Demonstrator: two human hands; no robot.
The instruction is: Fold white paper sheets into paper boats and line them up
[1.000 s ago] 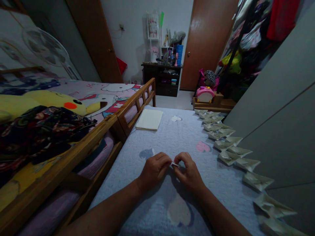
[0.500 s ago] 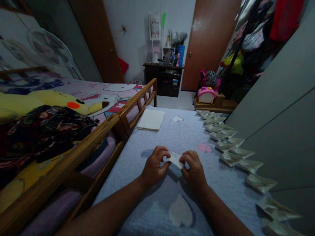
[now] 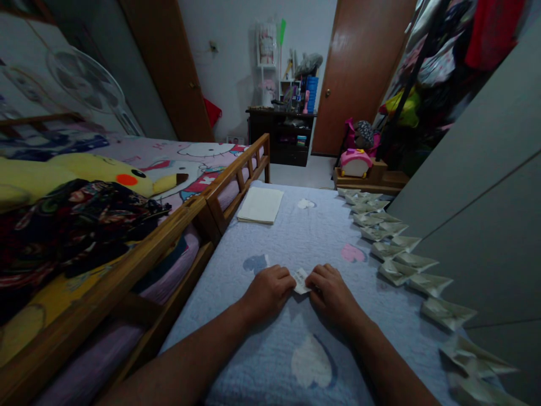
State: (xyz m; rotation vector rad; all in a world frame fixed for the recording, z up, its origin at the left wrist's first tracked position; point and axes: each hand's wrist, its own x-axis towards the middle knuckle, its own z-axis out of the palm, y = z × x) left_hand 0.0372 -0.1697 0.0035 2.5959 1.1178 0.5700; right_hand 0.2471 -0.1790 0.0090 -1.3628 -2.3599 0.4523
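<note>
A small folded piece of paper (image 3: 301, 281) with printed lines lies between my hands, just over the blue heart-patterned bedspread (image 3: 313, 237). My left hand (image 3: 273, 287) is closed on its left edge. On the opposite edge, the fingers of my right hand (image 3: 327, 287) pinch the paper, with the thumb mostly hidden. Folded paper boats (image 3: 395, 273) stand in a long line down the right side of the bed. Beyond my left hand, a stack of paper sheets (image 3: 261, 205) rests near the far left corner.
A wooden bed rail (image 3: 228, 192) borders the left side, with a second bed behind it holding a yellow plush toy (image 3: 105, 172) and dark patterned cloth (image 3: 84, 225). A grey cabinet (image 3: 477, 225) rises on the right. At the back stands a dark desk (image 3: 279, 135).
Both hands have lowered toward the bedspread and flattened over the paper. The paper between them has turned and now shows a smaller, more diamond-like outline.
</note>
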